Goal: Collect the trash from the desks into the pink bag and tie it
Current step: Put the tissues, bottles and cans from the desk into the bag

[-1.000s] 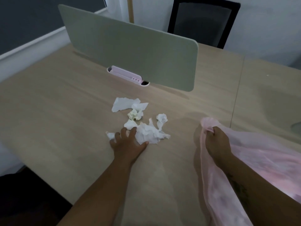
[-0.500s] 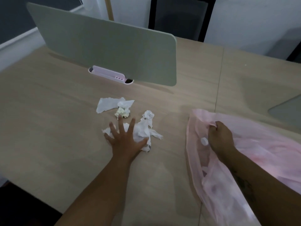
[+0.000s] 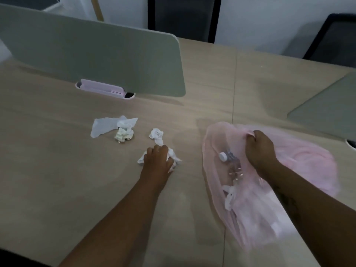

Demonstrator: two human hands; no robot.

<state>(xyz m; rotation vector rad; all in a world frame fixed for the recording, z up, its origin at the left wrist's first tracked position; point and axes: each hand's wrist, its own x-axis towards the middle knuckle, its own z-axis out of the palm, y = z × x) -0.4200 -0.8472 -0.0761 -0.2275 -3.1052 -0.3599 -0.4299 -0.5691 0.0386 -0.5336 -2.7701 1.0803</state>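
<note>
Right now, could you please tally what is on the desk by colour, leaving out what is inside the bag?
White tissue pieces: 3, flat sheet, small wad, bunch under left hand
Yellowish paper ball: 1
Pink bag, gripped by right hand: 1
Pink desk tray: 1
Total: 6

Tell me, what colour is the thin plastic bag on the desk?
Pale, see-through pink; the thin plastic bag shows best in the head view.

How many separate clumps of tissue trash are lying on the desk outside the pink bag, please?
2: one clump of flat and crumpled pieces near the divider, one white wad trailing from under the left hand. More may be hidden beneath that hand.
</note>
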